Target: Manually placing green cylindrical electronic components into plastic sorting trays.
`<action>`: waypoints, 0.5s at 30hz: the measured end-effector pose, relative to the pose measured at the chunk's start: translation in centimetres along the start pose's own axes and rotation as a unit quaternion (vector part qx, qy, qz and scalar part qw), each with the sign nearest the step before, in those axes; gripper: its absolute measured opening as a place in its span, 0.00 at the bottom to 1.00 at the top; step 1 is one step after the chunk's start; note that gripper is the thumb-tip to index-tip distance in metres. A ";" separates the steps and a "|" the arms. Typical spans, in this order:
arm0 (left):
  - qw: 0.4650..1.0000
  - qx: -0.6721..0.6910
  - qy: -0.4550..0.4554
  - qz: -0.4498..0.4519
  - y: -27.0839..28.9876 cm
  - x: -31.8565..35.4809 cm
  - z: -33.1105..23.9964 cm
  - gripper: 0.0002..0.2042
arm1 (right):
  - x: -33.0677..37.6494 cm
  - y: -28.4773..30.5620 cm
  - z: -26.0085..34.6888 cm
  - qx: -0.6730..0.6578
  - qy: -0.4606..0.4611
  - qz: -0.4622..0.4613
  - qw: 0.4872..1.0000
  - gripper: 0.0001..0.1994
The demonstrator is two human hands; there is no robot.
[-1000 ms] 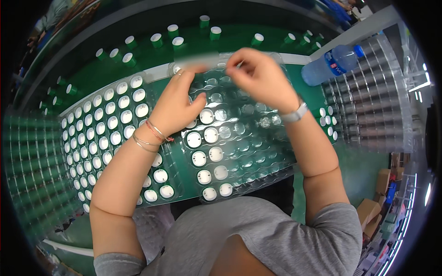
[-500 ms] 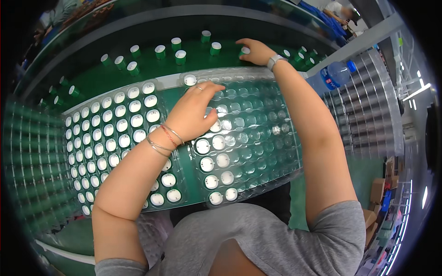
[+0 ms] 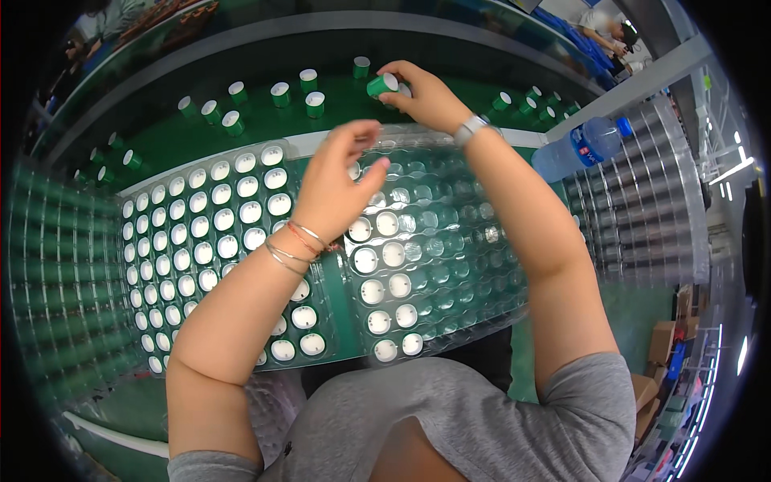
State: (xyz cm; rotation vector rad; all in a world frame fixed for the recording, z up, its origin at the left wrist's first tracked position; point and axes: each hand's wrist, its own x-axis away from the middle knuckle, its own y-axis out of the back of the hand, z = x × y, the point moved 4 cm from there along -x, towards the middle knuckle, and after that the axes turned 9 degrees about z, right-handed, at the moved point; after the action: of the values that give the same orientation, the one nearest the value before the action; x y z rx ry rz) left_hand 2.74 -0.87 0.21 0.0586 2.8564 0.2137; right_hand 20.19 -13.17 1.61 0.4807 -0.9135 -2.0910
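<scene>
My right hand is over the green belt, its fingers closed on a small green cylinder with a white top. That cylinder is tilted, and a second white top shows close beside it at my fingers. My left hand hovers above the clear plastic tray, thumb and fingers apart and slightly blurred, with nothing visible in it. White-topped pieces sit in the tray's left columns; some are hidden under my left hand. The other pockets I can see look unfilled.
A second tray, full of white-topped pieces, lies under my left forearm. Several green cylinders stand scattered on the belt. A water bottle lies at the right, beside stacked clear trays. More trays are at the left.
My right hand has moved left along the belt and now has a tilted cylinder at its fingertips. My left hand has lifted a little, its fingers more curled.
</scene>
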 end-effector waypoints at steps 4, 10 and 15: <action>0.992 0.104 0.001 -0.069 0.8 -0.3 0.1 0.28 | 6.1 -1.6 2.6 -0.251 0.017 0.023 0.967 0.22; 0.990 0.133 0.014 0.038 -0.5 -0.4 -1.0 0.20 | 10.4 -3.5 3.8 -0.364 0.078 0.036 0.927 0.23; 0.997 0.071 0.015 -0.010 0.3 -0.6 -1.0 0.19 | 10.7 -2.3 2.4 -0.362 0.043 -0.025 0.931 0.19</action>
State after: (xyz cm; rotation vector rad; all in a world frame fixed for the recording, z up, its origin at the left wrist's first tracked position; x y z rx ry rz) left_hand 3.03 -0.75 1.38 0.0565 2.8969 0.0062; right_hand 10.98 -19.56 1.22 0.1951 -0.0367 -2.2432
